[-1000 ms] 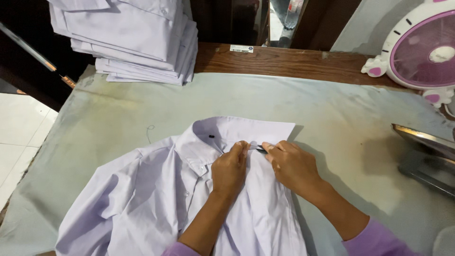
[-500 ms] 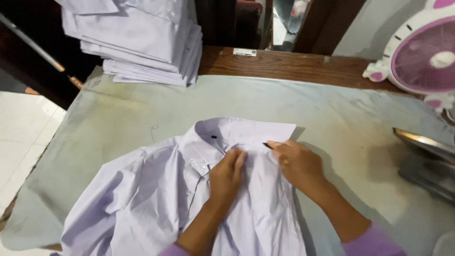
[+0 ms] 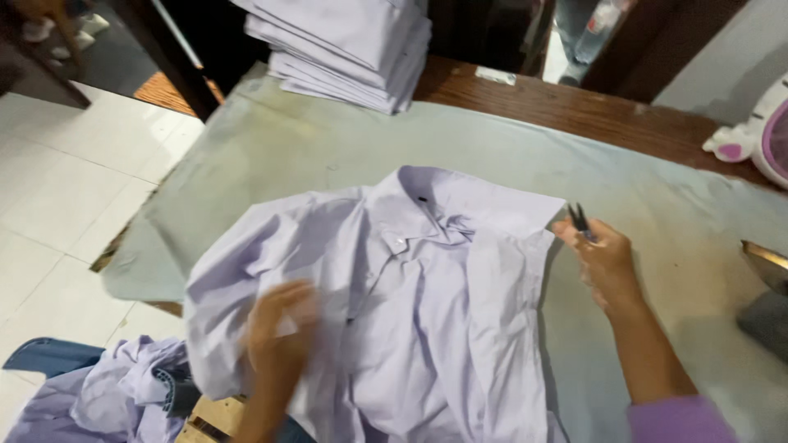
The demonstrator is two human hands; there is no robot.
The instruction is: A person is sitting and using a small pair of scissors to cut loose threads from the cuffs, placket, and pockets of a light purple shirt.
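Note:
A pale lilac shirt (image 3: 443, 312) lies front up on the grey-green padded table (image 3: 328, 148), collar toward the far side. My left hand (image 3: 279, 332) is blurred over the shirt's left side near the sleeve, touching the cloth. My right hand (image 3: 603, 258) rests just right of the collar, closed around small dark snips (image 3: 579, 220) whose tips stick up past my fingers.
A stack of folded lilac shirts (image 3: 353, 45) sits at the table's far edge. More lilac cloth (image 3: 107, 394) hangs in a heap below the near left corner. A pink and white fan (image 3: 759, 135) stands at far right, and a metal object (image 3: 767, 267) lies on the right edge.
My left hand has slid from the collar down to the shirt's left side. My right hand has pulled away to the right with the snips. The view has shifted left.

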